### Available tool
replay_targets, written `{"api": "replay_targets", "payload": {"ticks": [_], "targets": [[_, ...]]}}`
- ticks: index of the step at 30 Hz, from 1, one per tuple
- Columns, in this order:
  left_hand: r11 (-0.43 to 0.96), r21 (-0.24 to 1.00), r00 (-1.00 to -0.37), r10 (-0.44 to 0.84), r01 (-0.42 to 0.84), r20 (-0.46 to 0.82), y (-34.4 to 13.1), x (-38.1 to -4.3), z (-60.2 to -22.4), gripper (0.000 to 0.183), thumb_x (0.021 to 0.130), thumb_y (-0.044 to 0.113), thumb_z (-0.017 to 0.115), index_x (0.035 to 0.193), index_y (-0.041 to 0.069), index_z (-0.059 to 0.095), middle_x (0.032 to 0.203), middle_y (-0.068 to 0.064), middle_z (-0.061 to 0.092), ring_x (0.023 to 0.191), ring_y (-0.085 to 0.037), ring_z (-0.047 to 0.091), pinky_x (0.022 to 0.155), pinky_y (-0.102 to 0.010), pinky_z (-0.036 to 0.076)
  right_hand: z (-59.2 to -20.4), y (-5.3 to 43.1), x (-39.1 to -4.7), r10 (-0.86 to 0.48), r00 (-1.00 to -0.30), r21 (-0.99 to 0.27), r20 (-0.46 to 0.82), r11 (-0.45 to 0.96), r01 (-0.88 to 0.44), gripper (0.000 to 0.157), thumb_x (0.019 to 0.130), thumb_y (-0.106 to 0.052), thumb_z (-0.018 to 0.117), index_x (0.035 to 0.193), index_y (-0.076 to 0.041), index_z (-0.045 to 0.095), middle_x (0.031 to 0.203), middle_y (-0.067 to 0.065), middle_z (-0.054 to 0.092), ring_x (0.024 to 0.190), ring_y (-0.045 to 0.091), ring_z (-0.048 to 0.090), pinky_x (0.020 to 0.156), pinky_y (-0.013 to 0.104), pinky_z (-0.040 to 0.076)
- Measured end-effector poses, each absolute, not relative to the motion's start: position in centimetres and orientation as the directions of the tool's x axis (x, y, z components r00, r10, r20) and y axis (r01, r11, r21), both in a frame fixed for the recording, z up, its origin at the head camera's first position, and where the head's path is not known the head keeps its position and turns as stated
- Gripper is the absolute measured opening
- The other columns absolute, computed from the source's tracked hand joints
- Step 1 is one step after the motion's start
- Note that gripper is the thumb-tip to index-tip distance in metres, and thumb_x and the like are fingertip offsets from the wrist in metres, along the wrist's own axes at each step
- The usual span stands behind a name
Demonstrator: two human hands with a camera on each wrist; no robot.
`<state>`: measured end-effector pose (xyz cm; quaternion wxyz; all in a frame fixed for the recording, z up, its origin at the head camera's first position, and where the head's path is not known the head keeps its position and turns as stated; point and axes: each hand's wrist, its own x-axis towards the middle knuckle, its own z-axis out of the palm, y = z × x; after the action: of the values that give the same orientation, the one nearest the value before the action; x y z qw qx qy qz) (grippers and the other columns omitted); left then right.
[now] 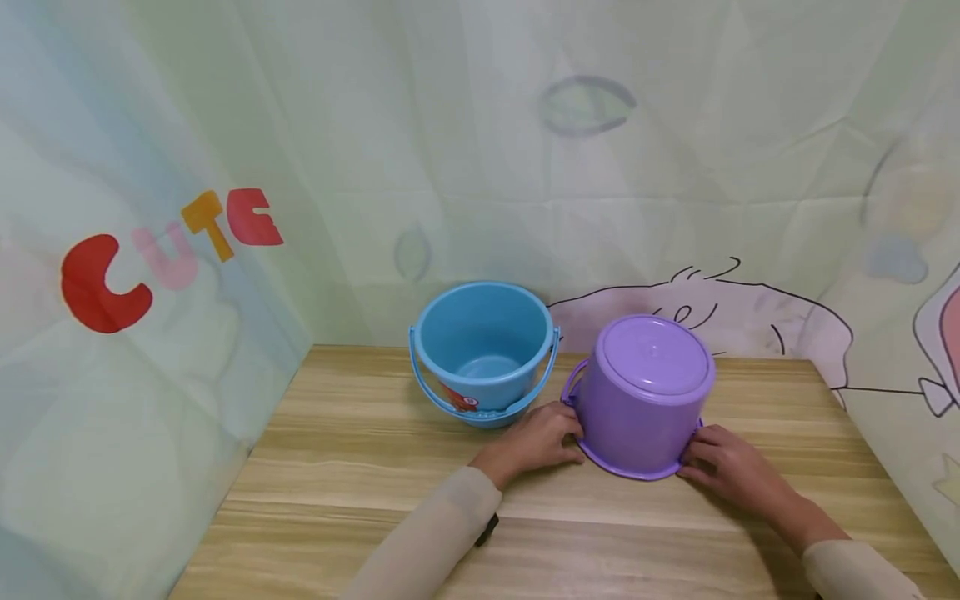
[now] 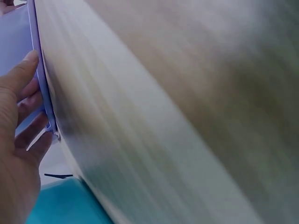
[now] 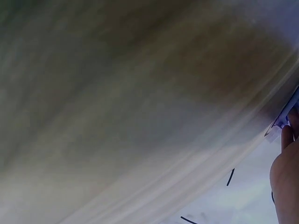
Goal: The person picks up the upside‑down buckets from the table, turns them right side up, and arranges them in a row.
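Observation:
A purple bucket (image 1: 645, 417) stands upside down on the wooden table, its base up and slightly tilted towards me in the head view. My left hand (image 1: 542, 439) holds its left side low down, fingertips at the rim, as the left wrist view shows up close. On the opposite side my right hand (image 1: 726, 468) grips the bucket near the rim, beside a handle joint. Only part of that hand (image 3: 287, 172) shows in the right wrist view. To the left, a blue bucket (image 1: 483, 333) is upright with its handle hanging down in front.
Wood-grain table (image 1: 360, 475) surface extends around both buckets. A printed cloth backdrop (image 1: 480, 133) hangs behind the table and along its sides, with coloured letters (image 1: 105, 283) on the left.

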<state>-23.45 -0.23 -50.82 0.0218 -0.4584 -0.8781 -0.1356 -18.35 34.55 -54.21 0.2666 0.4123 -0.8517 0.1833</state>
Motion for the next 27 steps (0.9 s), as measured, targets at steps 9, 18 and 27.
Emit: {"api": "replay_targets", "payload": {"ticks": [9,18,27], "targets": [[0.595,0.18,-0.62,0.766,0.784,0.17,0.6,-23.54,-51.23,0.016,0.086,0.037,0.084,0.084,0.022,0.078,0.093,0.009,0.065,0.096,-0.01,0.057,0.088,-0.02,0.048,-54.1,34.46,-18.59,-0.61,-0.535,-0.102,0.585,0.598,-0.795,0.025,0.068,-0.023,0.09,0.082,-0.024,0.069,0.091,-0.014,0.061,0.084,0.01,0.058,0.074,0.024,0.049],[0.607,0.184,-0.633,0.759,0.773,0.152,0.79,-23.61,-51.11,0.021,0.084,0.039,0.085,0.078,0.021,0.075,0.089,0.009,0.062,0.093,-0.01,0.056,0.086,-0.02,0.046,-54.11,34.23,-18.54,-0.623,-0.536,-0.072,0.569,0.612,-0.788,0.025,0.069,-0.025,0.09,0.081,-0.022,0.068,0.089,-0.012,0.059,0.081,0.009,0.056,0.069,0.025,0.051],[0.577,0.19,-0.605,0.777,0.795,0.173,0.55,-23.67,-51.18,0.025,0.081,0.042,0.087,0.077,0.022,0.073,0.087,0.01,0.059,0.092,-0.01,0.054,0.083,-0.019,0.045,-54.17,34.45,-18.64,-0.649,-0.514,-0.071,0.561,0.581,-0.811,0.023,0.078,-0.024,0.086,0.085,-0.021,0.064,0.095,-0.011,0.056,0.087,0.01,0.054,0.076,0.024,0.046]]}}
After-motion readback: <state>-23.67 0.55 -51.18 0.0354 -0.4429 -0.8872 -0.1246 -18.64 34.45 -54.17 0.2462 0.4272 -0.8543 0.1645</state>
